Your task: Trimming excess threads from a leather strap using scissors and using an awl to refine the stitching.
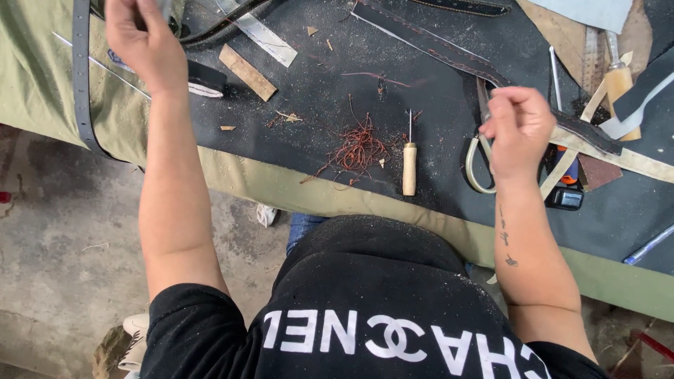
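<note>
The right hand (518, 126) is pinching shut just over the scissors (481, 151); the awl (409, 160) is lying upright between it and the closed left hand (140, 42).

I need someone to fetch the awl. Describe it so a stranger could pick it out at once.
Look at the dark work mat on the green-edged table. Near its front edge, between the tangle of reddish thread and the scissors under the right hand, lies the awl. It alone has a short pale wooden handle with a thin metal spike pointing away.
</note>
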